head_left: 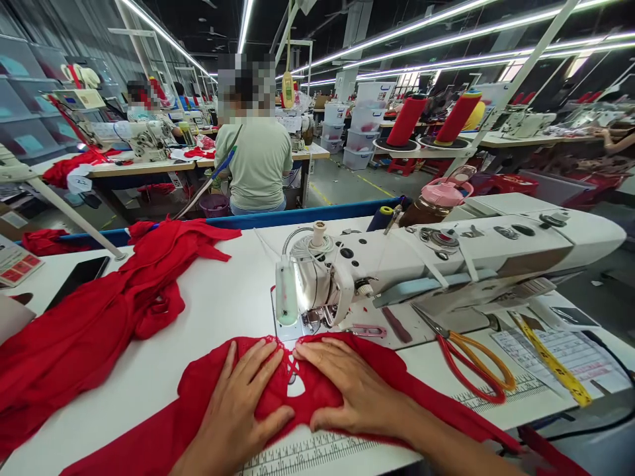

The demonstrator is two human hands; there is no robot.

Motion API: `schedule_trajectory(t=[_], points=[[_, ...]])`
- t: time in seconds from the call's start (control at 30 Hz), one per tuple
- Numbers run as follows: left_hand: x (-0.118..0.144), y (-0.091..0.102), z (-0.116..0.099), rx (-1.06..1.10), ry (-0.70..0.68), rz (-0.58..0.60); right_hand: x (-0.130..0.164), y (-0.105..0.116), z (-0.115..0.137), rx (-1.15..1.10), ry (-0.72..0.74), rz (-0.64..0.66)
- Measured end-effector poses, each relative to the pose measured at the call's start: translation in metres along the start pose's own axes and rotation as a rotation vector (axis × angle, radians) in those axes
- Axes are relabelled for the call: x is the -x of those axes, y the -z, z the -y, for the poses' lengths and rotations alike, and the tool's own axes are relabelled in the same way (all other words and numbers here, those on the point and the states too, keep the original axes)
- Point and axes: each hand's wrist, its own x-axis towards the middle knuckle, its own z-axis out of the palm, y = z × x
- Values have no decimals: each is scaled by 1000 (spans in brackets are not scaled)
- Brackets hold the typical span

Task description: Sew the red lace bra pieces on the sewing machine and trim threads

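A red garment (387,370) lies spread on the white sewing table, with a small cut-out and crossed lacing at its middle. My left hand (243,396) rests flat on its left part, fingers stretched toward the needle area. On the other side of the cut-out, my right hand (347,383) lies flat on the cloth with its fingers extended. Both hands press the cloth just in front of the sewing machine (317,284). Its needle and presser foot (312,320) stand just beyond the fingertips, and the garment's top edge is close to them.
More red fabric (124,311) is heaped at left beside a dark phone (77,281). Right of the machine lie orange-handled scissors (476,370), pink thread snips (367,330), a yellow tape measure (550,360) and a paper sheet (595,363). A person (255,158) sits ahead, facing away.
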Motion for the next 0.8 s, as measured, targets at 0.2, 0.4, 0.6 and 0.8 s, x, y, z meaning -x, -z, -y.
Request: schedule_trajectory(t=[0.2, 0.4, 0.6, 0.8], points=[[0, -2, 0, 27, 25, 8, 0, -3, -1, -1, 10, -14], [0, 0, 0, 48, 38, 19, 0, -4, -1, 1, 22, -49], [0, 0, 1, 50, 32, 25, 1, -3, 1, 1, 32, -55], [0, 0, 1, 41, 5, -3, 1, -3, 0, 8, 62, -76]])
